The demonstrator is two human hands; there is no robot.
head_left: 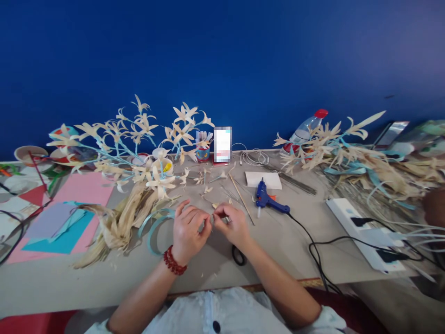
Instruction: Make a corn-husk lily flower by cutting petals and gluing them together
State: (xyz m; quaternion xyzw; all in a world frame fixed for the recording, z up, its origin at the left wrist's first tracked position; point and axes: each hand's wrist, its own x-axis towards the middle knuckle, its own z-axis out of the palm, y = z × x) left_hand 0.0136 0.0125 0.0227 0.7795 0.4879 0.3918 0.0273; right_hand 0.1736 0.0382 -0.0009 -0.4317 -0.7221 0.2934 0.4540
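My left hand (190, 227), with a red bead bracelet (174, 260) at its wrist, is pinched closed over the middle of the table. Close beside it, my right hand (231, 222) also pinches with thumb and forefinger, and the two sets of fingertips almost meet. Whatever they hold is too small to make out. Left of my hands lie a pale blue ribbon strip (153, 236) and a bundle of dried husks (127, 215). Scissors with a black handle (238, 255) are partly hidden under my right wrist. Loose husk petals (205, 178) lie beyond my fingers.
A blue glue gun (269, 199) rests by a white card (263, 180), its cord running right to a power strip (361, 236). Husk flowers on blue stems (118, 144) stand back left; more flowers (323, 144) lie right. Coloured paper sheets (59, 227) are at left.
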